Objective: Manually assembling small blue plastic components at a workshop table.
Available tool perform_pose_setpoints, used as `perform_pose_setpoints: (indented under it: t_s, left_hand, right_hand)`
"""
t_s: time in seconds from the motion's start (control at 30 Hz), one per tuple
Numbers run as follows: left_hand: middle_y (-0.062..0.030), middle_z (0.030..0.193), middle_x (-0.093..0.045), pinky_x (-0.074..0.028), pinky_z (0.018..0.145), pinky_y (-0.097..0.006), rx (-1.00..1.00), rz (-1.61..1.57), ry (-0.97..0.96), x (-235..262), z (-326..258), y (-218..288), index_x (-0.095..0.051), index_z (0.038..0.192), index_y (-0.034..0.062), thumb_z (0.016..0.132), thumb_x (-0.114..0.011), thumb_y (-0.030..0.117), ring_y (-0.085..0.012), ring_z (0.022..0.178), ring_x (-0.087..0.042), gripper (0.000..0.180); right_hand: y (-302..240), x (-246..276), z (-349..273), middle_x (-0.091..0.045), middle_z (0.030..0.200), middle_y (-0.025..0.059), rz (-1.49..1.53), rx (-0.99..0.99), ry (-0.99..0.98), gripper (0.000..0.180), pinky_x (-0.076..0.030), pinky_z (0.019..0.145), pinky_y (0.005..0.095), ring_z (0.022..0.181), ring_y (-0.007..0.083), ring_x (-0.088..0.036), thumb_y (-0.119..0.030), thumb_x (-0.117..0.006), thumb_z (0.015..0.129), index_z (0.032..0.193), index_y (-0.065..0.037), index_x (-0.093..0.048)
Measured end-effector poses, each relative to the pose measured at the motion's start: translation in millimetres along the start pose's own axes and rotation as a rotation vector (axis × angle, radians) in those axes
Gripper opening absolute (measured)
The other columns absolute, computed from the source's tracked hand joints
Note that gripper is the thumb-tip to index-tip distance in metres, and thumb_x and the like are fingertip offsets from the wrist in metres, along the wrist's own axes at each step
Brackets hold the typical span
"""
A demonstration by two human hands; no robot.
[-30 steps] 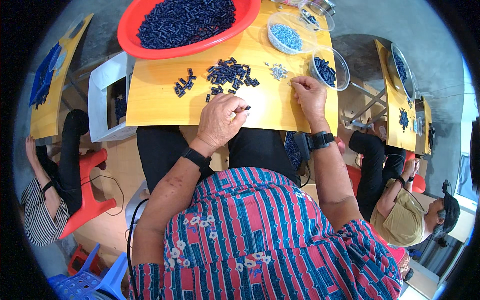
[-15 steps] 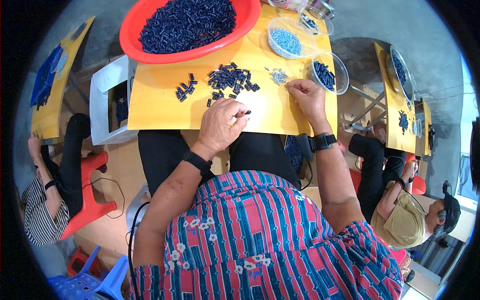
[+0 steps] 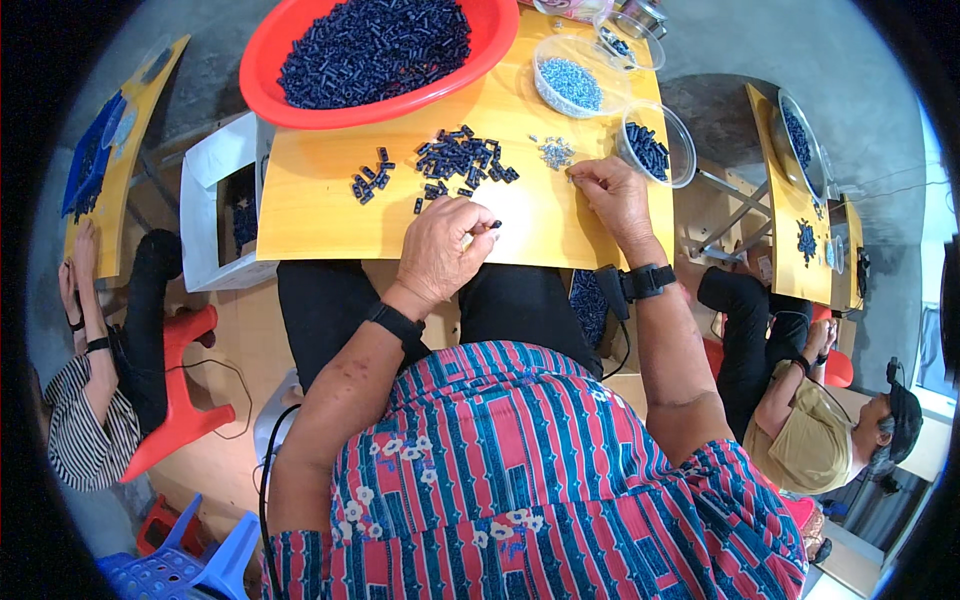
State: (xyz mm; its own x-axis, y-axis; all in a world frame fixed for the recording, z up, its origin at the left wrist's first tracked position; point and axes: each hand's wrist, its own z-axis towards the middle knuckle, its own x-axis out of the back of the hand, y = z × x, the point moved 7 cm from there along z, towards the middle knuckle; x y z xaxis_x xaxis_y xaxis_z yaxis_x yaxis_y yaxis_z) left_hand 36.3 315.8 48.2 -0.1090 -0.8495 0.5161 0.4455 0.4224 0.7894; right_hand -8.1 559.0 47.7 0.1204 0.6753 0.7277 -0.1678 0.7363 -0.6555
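My left hand is near the front edge of the yellow table, closed on a small black plastic piece whose tip shows past the thumb and forefinger. Just beyond it lies a loose pile of similar black pieces, with a smaller group to its left. My right hand is closed in a pinch at the table's right side. Whatever sits between its fingertips is too small to make out. Close beyond those fingertips is a little heap of small silvery pieces.
A big red basin of black pieces stands at the far left. Clear tubs with bluish small parts and black cylinders line the far right. An open white box is left of the table. Two people work at side tables.
My right hand has shifted very slightly to the left, still pinching. My left hand stays put. The person at the left has brought both hands to their table's edge.
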Motion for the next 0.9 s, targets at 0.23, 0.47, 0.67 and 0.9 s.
perform_pose_setpoints:
  t_s: [0.23, 0.47, 0.67, 0.9]
  left_hand:
    - [-0.0069, 0.074, -0.062, -0.048, 0.07, -0.037, 0.003, -0.002, 0.004, 0, -1, -1, -0.062, 0.08, 0.0047, 0.078, -0.068, 0.011, -0.0263, 0.075, -0.06, 0.008]
    - [-0.0075, 0.074, -0.062, -0.048, 0.07, -0.037, 0.004, -0.01, 0.001, 0, -1, 0, -0.063, 0.08, 0.0046, 0.078, -0.068, 0.011, -0.0266, 0.075, -0.06, 0.009]
    - [-0.0075, 0.074, -0.062, -0.048, 0.07, -0.038, 0.0, -0.014, -0.004, 0, 0, 1, -0.063, 0.08, 0.0045, 0.078, -0.067, 0.011, -0.0267, 0.075, -0.06, 0.008]
    - [-0.0076, 0.074, -0.062, -0.048, 0.07, -0.038, 0.001, -0.01, 0.003, 0, -1, 0, -0.063, 0.081, 0.0046, 0.078, -0.067, 0.011, -0.0266, 0.075, -0.06, 0.008]
  right_hand:
    - [-14, 3, -1, -0.068, 0.081, 0.0124, 0.029, -0.013, -0.001, 0.012, -0.051, 0.073, 0.0337, 0.079, 0.0251, -0.066, -0.008, -0.069, 0.079, 0.089, -0.006, -0.075]
    - [-25, 5, -1, -0.066, 0.08, 0.0138, -0.088, 0.074, -0.019, 0.009, -0.051, 0.068, 0.0361, 0.074, 0.0294, -0.065, -0.007, -0.067, 0.079, 0.085, -0.008, -0.074]
    - [-36, 5, -3, -0.062, 0.074, 0.012, -0.134, 0.155, -0.014, 0.006, -0.051, 0.065, 0.0374, 0.071, 0.0297, -0.063, -0.006, -0.065, 0.078, 0.078, -0.008, -0.07]
    - [-55, -3, -8, -0.057, 0.07, 0.0064, -0.372, 0.33, -0.015, 0.007, -0.054, 0.064, 0.0364, 0.073, 0.0263, -0.061, -0.009, -0.06, 0.077, 0.07, -0.012, -0.059]
